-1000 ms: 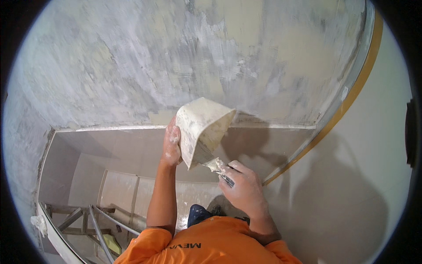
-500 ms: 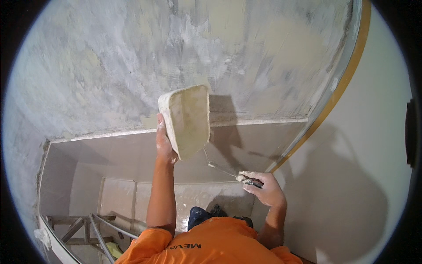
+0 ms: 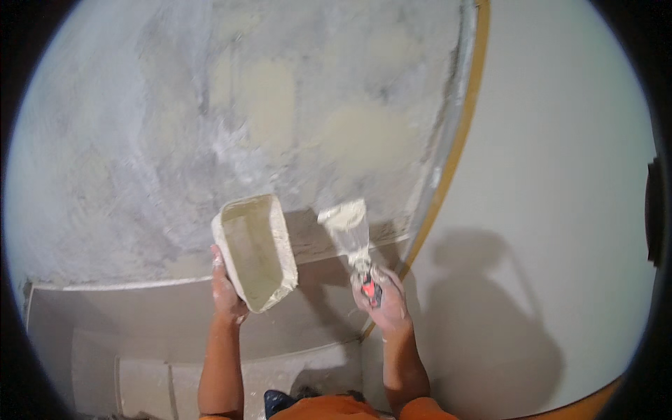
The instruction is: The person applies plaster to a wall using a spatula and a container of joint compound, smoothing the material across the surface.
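My left hand [image 3: 227, 290] holds a plaster-crusted rectangular tub [image 3: 252, 252] from its left side, fingers spread along the outer wall. The tub is tipped so its pale, smeared inside faces me. To its right, my right hand [image 3: 385, 297] is closed round the black and red handle of a putty knife [image 3: 353, 236]. Pale wet filler [image 3: 344, 214] sits along the far end of its wide blade, which points up and away from me. The blade and the tub are apart. Both hands are dusted with white.
Ahead rises a patchy grey wall [image 3: 175, 140] with cream filler patches. Its lower edge meets a boxed recess [image 3: 161, 315]. A strip of yellow-brown tape [image 3: 455, 150] runs down the corner beside a smooth pale wall [image 3: 553, 161] on the right, where my shadow falls.
The tub has shifted left and lower, its opening turned more toward me. The putty knife has swung up, its blade now broadside and bearing filler. The view has tilted upward.
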Action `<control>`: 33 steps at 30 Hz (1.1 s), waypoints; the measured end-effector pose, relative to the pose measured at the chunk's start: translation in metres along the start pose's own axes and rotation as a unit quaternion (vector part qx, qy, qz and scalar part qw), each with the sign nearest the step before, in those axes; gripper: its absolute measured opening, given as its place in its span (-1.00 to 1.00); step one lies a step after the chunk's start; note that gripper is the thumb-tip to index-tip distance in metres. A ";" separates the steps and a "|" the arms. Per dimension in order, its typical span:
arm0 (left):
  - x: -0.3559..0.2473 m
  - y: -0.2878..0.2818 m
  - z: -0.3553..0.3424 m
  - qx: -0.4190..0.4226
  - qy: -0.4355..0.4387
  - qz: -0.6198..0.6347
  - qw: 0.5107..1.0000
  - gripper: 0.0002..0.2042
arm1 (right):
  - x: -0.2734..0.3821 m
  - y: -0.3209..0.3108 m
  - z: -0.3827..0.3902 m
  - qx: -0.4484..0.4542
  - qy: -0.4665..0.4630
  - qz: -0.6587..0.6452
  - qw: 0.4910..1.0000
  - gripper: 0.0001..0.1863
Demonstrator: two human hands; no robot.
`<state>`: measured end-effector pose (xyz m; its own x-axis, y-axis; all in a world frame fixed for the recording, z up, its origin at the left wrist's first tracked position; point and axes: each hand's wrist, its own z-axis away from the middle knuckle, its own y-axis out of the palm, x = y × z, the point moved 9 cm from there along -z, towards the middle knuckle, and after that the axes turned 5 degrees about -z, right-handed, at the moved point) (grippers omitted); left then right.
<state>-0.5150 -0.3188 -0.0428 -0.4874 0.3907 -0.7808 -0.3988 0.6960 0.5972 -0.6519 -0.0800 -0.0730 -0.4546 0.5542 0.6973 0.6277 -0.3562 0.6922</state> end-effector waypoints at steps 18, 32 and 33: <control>-0.063 0.084 0.025 0.207 0.073 -0.033 0.975 -0.29 | 0.241 0.092 -0.039 -0.309 -0.568 0.632 0.427 -0.65; -0.063 0.105 0.023 0.239 0.055 0.022 0.969 -0.31 | 0.179 0.053 0.003 -0.331 -0.506 0.675 0.424 -0.55; -0.063 0.106 0.022 0.240 0.046 0.018 0.969 -0.31 | 0.197 0.076 0.005 -0.337 -0.531 0.662 0.408 -0.55</control>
<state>-0.5095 -0.2558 0.0653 -0.5711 0.3802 -0.7275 0.0174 0.8917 0.4523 -0.6911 0.0058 0.1159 0.7558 -0.5731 0.3167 -0.5997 -0.8001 -0.0169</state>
